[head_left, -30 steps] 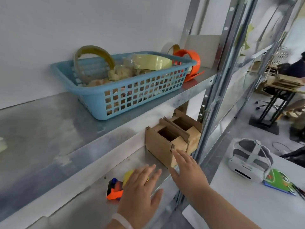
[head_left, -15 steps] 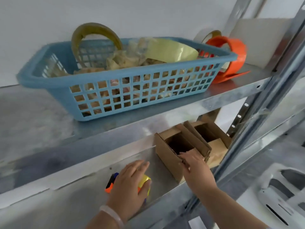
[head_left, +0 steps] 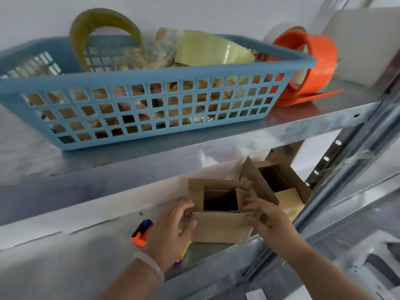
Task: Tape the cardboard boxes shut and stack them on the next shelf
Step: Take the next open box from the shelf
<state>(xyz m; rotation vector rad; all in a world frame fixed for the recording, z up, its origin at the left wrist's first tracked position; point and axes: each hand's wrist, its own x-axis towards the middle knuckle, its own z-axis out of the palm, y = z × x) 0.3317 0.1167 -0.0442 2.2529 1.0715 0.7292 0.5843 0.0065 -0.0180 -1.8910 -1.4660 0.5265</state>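
Metal shelving against a white wall fills the view, and the task's work sits on the lower shelf (head_left: 86,267). At its front edge stands the near box (head_left: 218,226), brown cardboard, flaps up and its dark inside showing. The left hand (head_left: 171,232) grasps its left front corner, fingers curled round the side and thumb on the front face. The right hand (head_left: 270,221) grasps the right front corner, fingers hooked over the rim. Just behind and to the right, a second box (head_left: 281,182) stands open too, with one raised flap between the two.

Half a second ago the left hand lay on the orange, blue and yellow tool (head_left: 141,233); it has left that and moved to the box. The near box has turned from angled to square with the shelf edge.

On the upper shelf (head_left: 303,118) a blue basket (head_left: 151,118) holds crumpled tape scraps, touching an orange tape roll (head_left: 318,61) on its right.
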